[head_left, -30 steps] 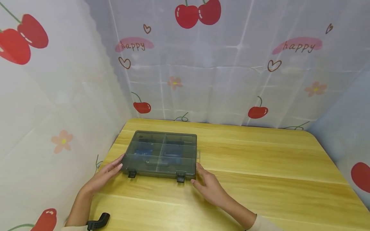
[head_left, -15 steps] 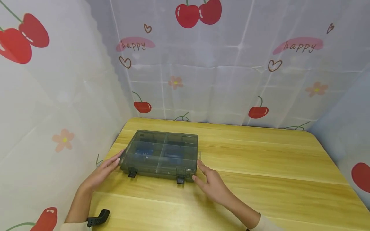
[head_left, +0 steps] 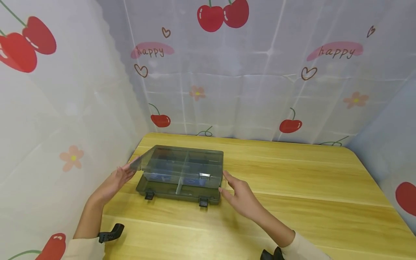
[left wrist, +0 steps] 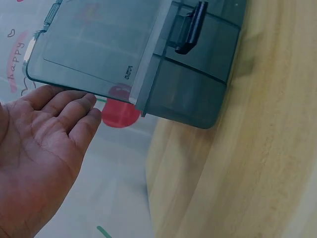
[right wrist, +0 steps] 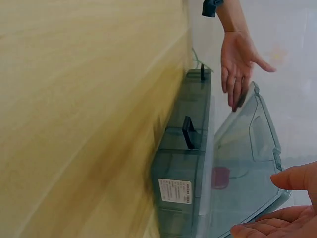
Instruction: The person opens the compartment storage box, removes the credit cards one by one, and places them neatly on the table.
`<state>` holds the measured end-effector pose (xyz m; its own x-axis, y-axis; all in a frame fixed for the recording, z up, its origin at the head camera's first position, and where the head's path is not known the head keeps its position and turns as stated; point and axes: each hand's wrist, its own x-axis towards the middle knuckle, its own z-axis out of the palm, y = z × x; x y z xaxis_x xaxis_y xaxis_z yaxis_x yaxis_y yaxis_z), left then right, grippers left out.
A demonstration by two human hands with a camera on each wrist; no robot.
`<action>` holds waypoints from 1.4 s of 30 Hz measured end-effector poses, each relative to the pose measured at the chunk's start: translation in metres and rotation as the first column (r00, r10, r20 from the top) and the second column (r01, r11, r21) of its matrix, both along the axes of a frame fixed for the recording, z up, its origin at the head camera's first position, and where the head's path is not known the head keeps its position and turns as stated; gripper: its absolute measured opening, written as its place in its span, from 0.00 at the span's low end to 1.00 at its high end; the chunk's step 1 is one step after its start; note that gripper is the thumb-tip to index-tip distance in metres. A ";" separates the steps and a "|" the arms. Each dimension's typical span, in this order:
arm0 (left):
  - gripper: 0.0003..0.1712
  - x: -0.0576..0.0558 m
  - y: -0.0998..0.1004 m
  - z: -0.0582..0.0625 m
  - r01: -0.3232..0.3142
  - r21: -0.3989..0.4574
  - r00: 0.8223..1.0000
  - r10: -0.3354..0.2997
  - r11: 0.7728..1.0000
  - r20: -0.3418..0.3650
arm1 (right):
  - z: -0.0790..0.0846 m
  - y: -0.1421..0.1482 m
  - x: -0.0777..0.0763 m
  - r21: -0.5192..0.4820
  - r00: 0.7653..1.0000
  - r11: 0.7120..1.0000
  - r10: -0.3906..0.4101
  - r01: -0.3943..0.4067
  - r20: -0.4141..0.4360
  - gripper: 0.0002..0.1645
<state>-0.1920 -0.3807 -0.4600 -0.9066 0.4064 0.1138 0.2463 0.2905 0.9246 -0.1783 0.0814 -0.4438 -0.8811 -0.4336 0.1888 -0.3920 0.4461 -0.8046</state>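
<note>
A dark translucent plastic compartment box (head_left: 177, 196) sits on the table, its hinged lid (head_left: 169, 164) tilted up from the front. Blue items (head_left: 196, 180) show through the lid, in the sections behind a pale divider. My left hand (head_left: 110, 184) has its fingers stretched along the lid's left edge, palm up in the left wrist view. At the lid's right front corner is my right hand (head_left: 245, 202), thumb at the front edge and fingers extended along the side. Two black latches (head_left: 203, 202) hang unfastened on the box's front.
The wooden table (head_left: 292, 180) stretches away to the right of the box. A white curtain (head_left: 240, 101) printed with cherries and flowers rises close behind, with another near my left arm. A black strap mount (head_left: 112, 233) sits at my left wrist.
The lid has swung up from closed, leaving the front of the box uncovered. Both hands have risen with its edges, while the base has stayed in place.
</note>
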 end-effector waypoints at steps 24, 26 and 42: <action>0.29 -0.022 0.007 0.010 -0.236 0.054 0.971 0.237 0.970 -0.011 | 0.017 -0.007 -0.028 -0.085 0.983 0.992 -0.107 0.095 -0.146 0.24; 0.29 -0.024 0.009 0.014 -0.262 0.040 0.965 0.262 0.964 0.001 | 0.017 -0.008 -0.032 -0.102 0.980 0.988 -0.129 0.114 -0.151 0.24; 0.30 -0.047 0.028 0.048 -0.412 -0.064 0.911 0.412 0.909 -0.010 | 0.022 -0.010 -0.060 -0.216 0.925 0.962 -0.227 0.166 -0.303 0.17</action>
